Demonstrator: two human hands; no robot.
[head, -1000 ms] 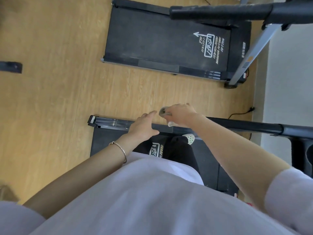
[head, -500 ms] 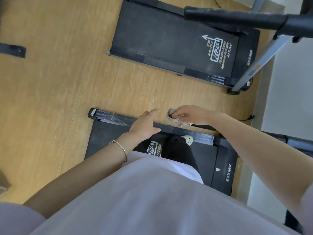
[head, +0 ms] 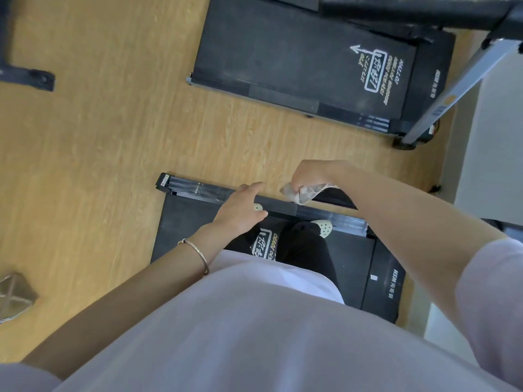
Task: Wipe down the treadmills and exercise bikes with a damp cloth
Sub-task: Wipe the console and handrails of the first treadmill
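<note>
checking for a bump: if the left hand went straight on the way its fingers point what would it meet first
Probably the crumpled cloth that the right hand grips: the open fingers of the left hand point toward it. Depth is unclear from one view, so it might pass under it.

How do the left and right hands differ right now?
The right hand grips the crumpled cloth with curled fingers; the left hand holds nothing, its fingers relaxed. The left wrist wears a thin bracelet; the right wrist is bare. The right hand reaches farther forward than the left. Both appear over the side rail of the near treadmill.
</note>
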